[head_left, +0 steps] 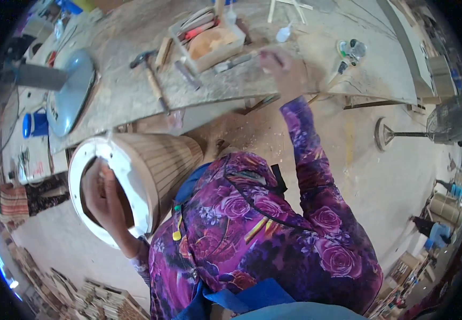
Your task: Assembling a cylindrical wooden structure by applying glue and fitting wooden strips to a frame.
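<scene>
Seemingly steadied by the person's body [241, 213], the slatted drum [164, 157] lies beside the worktop [377, 74], left hand [103, 197] inside its open end, right hand [278, 63] above the worktop; neither grip's closure can be told.

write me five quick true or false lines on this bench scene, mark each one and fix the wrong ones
1. The left hand is at the opening of the slatted wooden piece. True.
2. The hammer lies inside the plastic box. False: the hammer lies on the workbench, outside the box.
3. A small white bottle is on the workbench, beyond the right hand. True.
4. The white ring is at the slatted wooden piece's narrower end. False: it is at the wider end.
5. The right hand is inside the slatted wooden piece. False: it is over the workbench, apart from that piece.
</scene>
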The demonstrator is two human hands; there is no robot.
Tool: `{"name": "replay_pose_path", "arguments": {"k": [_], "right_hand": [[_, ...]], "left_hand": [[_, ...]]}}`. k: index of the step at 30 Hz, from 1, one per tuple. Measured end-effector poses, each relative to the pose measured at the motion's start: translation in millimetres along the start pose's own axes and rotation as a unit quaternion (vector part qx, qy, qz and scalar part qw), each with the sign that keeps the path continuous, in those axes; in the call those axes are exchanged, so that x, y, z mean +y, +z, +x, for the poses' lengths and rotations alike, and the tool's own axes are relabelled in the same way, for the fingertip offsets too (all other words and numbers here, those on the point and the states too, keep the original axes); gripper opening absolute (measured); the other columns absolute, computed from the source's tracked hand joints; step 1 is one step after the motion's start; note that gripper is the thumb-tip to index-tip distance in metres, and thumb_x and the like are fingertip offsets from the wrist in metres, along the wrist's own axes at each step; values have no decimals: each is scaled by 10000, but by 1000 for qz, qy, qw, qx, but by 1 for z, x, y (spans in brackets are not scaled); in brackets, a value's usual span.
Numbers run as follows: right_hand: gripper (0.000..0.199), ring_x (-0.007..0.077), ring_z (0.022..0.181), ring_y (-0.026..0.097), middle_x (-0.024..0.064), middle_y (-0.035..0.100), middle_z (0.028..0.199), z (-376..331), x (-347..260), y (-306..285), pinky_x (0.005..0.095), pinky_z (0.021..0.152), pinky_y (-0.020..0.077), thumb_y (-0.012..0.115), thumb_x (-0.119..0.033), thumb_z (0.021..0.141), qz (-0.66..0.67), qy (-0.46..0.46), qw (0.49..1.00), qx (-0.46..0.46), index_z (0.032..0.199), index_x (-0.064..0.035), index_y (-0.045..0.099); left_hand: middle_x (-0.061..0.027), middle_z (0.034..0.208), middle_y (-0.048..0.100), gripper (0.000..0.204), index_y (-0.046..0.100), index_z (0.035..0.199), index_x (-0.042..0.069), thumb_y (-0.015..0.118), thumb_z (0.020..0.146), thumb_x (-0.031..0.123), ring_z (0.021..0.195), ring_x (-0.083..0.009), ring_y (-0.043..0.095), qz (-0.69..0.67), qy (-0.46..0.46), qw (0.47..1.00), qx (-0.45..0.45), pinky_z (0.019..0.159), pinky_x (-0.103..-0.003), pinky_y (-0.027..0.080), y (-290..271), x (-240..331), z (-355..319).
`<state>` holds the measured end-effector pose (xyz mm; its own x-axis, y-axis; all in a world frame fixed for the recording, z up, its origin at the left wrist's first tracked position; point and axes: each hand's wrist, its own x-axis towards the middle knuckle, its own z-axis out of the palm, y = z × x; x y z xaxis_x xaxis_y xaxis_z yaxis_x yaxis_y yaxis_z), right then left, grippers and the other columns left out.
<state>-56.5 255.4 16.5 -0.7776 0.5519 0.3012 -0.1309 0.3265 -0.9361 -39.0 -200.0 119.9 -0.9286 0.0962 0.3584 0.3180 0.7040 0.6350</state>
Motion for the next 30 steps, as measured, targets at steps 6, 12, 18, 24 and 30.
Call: {"name": "replay_pose_path", "arguments": {"k": [6, 12, 18, 24, 30], "right_hand": [[225, 184, 813, 736, 114, 759, 905, 108, 71, -117, 302, 745, 559, 664, -175, 887, -73, 79, 976, 190, 1010, -12, 760], [407, 289, 932, 736, 145, 763, 984, 195, 142, -147, 392, 837, 560, 704, -428, 848, -407, 144, 889, 152, 1039, -74, 770], [506, 354, 1043, 699, 183, 734, 1089, 262, 189, -170, 451, 914, 536, 697, -533, 821, -572, 196, 796, -2, 1060, -94, 775], [463, 335, 1067, 695, 131, 739, 1128, 265, 195, -186, 454, 921, 535, 621, -505, 893, -607, 161, 776, -57, 1112, -122, 764], [443, 365, 1062, 685, 164, 731, 1096, 266, 191, -166, 471, 915, 532, 607, -493, 901, -566, 220, 795, 20, 1049, -110, 773]], "left_hand": [[-139, 1020, 657, 246, 671, 1191, 6, 662, 957, 84, 881, -252, 619, -27, 66, 986, -149, 763, -342, 500, 24, 26, 13], [-166, 1053, 649, 289, 668, 1236, 53, 627, 950, 60, 926, -330, 635, -9, 64, 964, -259, 820, -391, 508, 75, 31, 36], [-159, 1077, 663, 303, 670, 1226, 82, 618, 928, 71, 1025, -363, 616, 58, 107, 950, -288, 885, -451, 495, 152, 50, 77], [-139, 1106, 651, 307, 681, 1203, 94, 618, 904, 59, 1057, -360, 612, 102, 155, 944, -273, 896, -460, 505, 190, 51, 101], [-120, 1139, 643, 264, 686, 1168, 90, 643, 908, 72, 1054, -346, 618, 75, 177, 945, -266, 888, -452, 516, 169, 76, 100]]}}
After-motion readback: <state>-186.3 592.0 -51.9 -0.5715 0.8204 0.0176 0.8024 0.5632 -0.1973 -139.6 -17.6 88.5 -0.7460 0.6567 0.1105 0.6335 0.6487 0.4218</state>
